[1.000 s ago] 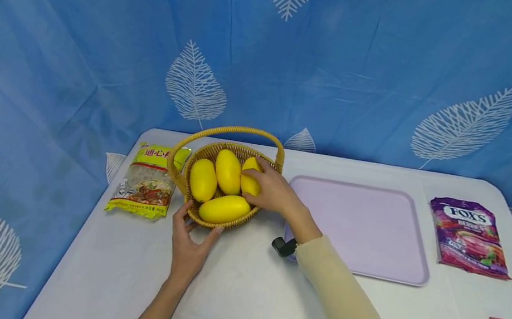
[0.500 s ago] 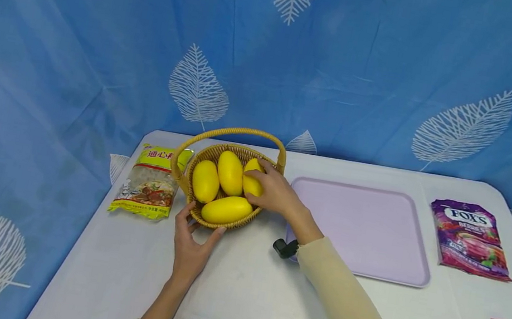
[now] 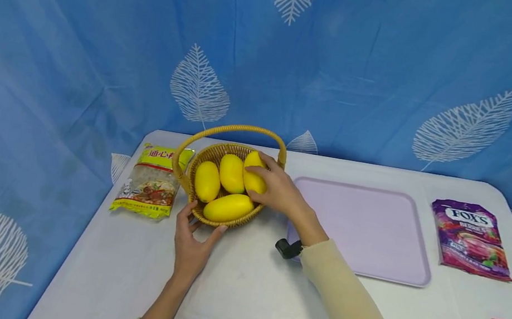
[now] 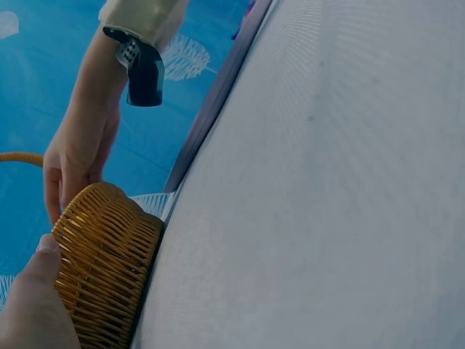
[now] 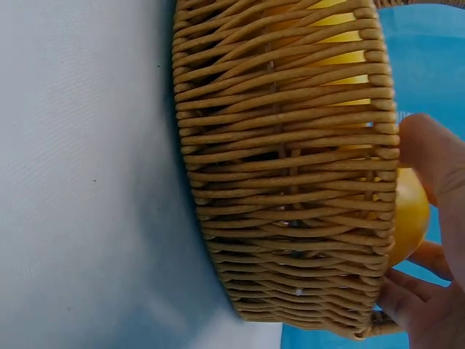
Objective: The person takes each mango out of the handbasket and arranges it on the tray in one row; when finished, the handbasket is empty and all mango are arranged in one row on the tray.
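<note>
The right hand (image 3: 283, 192) pinches the rightmost yellow fruit (image 3: 254, 182), which is inside the wicker basket (image 4: 109, 269) beside three other yellow fruits (image 3: 232, 173). The left hand (image 3: 189, 253) spreads its thumb and fingers around the basket's near side, holding it. The smooth-looking fruit could slip if the pinch is too light, or jostle its neighbours, since they lie so close. Uneven pressure from the left hand might tip the basket on the tabletop (image 3: 242, 304), and the raised handle (image 3: 248, 129) could get in the way. Only the head view shows all four fruits and the lilac tray (image 3: 361, 228). The right wrist view adds the held fruit bulging past the rim; the left wrist view shows the left thumb against the wicker but no fruit
</note>
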The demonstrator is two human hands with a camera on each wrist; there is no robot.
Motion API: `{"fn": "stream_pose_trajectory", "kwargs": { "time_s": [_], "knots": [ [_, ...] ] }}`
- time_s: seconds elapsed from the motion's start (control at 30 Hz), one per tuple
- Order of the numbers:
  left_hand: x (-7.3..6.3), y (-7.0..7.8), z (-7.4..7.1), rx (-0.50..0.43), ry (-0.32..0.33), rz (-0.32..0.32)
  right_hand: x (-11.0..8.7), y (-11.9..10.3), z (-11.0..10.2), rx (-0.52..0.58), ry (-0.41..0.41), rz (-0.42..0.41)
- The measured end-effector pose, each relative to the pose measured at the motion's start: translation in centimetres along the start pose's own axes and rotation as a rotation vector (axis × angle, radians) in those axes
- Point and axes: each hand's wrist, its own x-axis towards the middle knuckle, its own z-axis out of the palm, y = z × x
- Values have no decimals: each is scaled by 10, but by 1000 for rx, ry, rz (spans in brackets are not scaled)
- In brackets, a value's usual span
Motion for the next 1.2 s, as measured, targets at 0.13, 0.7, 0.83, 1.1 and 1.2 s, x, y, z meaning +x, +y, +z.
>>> {"fn": "stream_pose_trajectory", "kwargs": {
  "time_s": [0.13, 0.7, 0.83, 1.1, 1.2],
  "knots": [
    [1, -1, 0, -11, -5, 4, -2, -5, -5, 28, 45, -36],
    [0, -1, -1, -11, -40, 35, -34, -22, -23, 111, 176, -102],
    [0, 1, -1, -15, -42, 18, -49, -24, -31, 127, 232, -133],
    [1, -24, 3, -14, -31, 5, -86, -24, -40, 117, 351, -158],
    [1, -35, 5, -9, -30, 5, -97, -18, -42, 133, 397, -149]
  ]
}}
